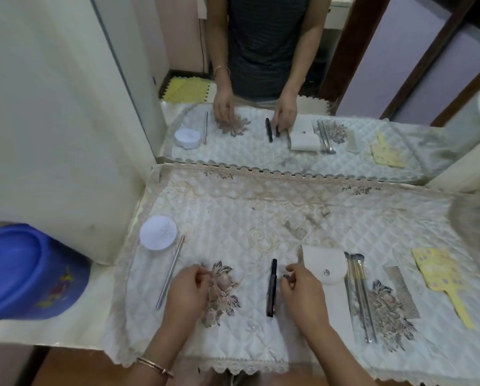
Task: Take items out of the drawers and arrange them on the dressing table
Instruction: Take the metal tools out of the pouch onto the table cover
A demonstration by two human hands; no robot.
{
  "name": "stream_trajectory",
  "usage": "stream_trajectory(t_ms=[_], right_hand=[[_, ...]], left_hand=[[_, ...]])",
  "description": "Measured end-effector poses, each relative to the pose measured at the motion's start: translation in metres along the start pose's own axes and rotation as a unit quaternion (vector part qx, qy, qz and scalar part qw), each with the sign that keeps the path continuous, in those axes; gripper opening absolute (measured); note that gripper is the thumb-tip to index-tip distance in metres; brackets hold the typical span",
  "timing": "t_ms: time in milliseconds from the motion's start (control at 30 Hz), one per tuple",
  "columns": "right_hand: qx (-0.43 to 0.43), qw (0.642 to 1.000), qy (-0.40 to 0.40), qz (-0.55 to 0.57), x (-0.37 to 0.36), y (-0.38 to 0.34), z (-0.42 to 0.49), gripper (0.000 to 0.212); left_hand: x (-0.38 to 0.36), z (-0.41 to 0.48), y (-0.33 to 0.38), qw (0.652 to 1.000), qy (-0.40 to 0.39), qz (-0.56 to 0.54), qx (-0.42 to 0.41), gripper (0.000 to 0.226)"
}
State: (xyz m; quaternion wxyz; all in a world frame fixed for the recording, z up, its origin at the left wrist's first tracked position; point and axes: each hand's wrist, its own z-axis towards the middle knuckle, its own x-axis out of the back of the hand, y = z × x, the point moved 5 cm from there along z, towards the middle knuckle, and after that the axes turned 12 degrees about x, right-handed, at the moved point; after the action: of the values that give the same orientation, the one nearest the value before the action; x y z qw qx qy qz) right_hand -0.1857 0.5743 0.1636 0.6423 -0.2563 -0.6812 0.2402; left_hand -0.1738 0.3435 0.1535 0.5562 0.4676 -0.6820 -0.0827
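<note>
Left hand (188, 288) sits loosely curled and empty over quilted cloth (233, 218). Right hand (300, 285) curls just beside black tube (272, 288); whether it grips anything cannot be determined.

Laid out on the quilted cover of the dressing table (233, 218), placed from the white snap pouch (323, 267), which lies flat with its flap closed.
- Black mascara tube (271, 288): near the pouch's left, lying front to back.
- Slim metal stick (170, 271): well left of the pouch, slightly slanted.
- White round puff (158, 232): farthest left, set further back.
- Makeup brushes (360, 296) in a clear sleeve: just right of the pouch.
- Metal comb (403, 292): right, beyond the brushes.
- Yellow patterned paddle (445, 280) with handle: farthest right.
</note>
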Motion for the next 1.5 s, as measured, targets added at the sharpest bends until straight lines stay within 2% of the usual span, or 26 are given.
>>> stream_trajectory(t_ms=[100,200,267,367,467,533,600,667,900,1067,1133,1200,1267,1300,1367,1433,1500], right_hand=[[0.027,0.999,-0.014,-0.015,-0.008,-0.011,0.005,0.022],[0.029,0.999,-0.038,-0.021,-0.017,-0.022,0.012,0.027],[0.038,0.997,-0.063,-0.029,-0.024,-0.031,0.015,0.027],[0.062,0.995,-0.081,-0.003,-0.035,-0.049,0.019,0.024],[0.030,0.987,-0.082,0.138,-0.046,-0.065,0.025,0.023],[-0.037,0.954,-0.093,0.284,-0.055,-0.072,0.029,0.028],[-0.093,0.913,-0.088,0.387,-0.058,-0.079,0.033,0.019],[-0.105,0.899,-0.069,0.420,-0.054,-0.082,0.036,0.004],[-0.101,0.914,0.002,0.394,-0.033,-0.065,0.042,0.010],[-0.112,0.905,0.060,0.407,-0.022,-0.052,0.041,0.015],[-0.134,0.902,0.075,0.403,-0.020,-0.039,0.040,0.013],[-0.159,0.897,0.138,0.390,0.001,-0.017,0.048,0.011],[-0.143,0.904,0.182,0.360,0.034,0.000,0.061,0.012],[-0.118,0.914,0.171,0.348,0.046,-0.001,0.066,0.015],[-0.071,0.951,0.088,0.288,0.042,-0.013,0.067,0.019],[-0.049,0.977,-0.013,0.208,0.012,-0.025,0.056,0.021],[-0.030,0.989,-0.069,0.126,-0.017,-0.030,0.041,0.025]], left_hand=[[0.031,0.018,-0.028,0.996,0.069,0.059,0.009,0.017],[0.037,0.030,-0.042,0.991,0.048,0.118,0.040,0.016],[0.037,0.031,-0.040,0.991,0.026,0.128,0.040,0.008],[0.040,0.030,-0.035,0.992,0.024,0.118,0.027,0.010],[0.043,0.020,-0.025,0.994,0.015,0.106,-0.025,0.006],[0.041,0.009,-0.017,0.994,-0.007,0.086,-0.068,0.006],[0.037,0.001,-0.008,0.993,-0.021,0.061,-0.096,0.002],[0.032,-0.004,-0.004,0.994,-0.038,0.039,-0.099,0.003],[0.021,-0.004,0.015,0.985,-0.084,0.044,-0.144,0.012],[0.011,0.000,0.034,0.981,-0.121,0.044,-0.147,0.014],[0.006,-0.001,0.035,0.977,-0.147,0.064,-0.138,0.013],[0.007,0.000,0.021,0.973,-0.167,0.112,-0.111,0.006],[0.012,0.002,0.003,0.978,-0.175,0.101,-0.060,0.021],[0.014,0.004,-0.001,0.982,-0.167,0.076,-0.038,0.023],[0.009,0.005,0.004,0.987,-0.154,0.028,-0.020,0.020],[-0.007,0.001,0.018,0.986,-0.167,0.018,-0.024,0.021],[-0.023,-0.007,0.025,0.984,-0.175,0.029,-0.031,0.025]])
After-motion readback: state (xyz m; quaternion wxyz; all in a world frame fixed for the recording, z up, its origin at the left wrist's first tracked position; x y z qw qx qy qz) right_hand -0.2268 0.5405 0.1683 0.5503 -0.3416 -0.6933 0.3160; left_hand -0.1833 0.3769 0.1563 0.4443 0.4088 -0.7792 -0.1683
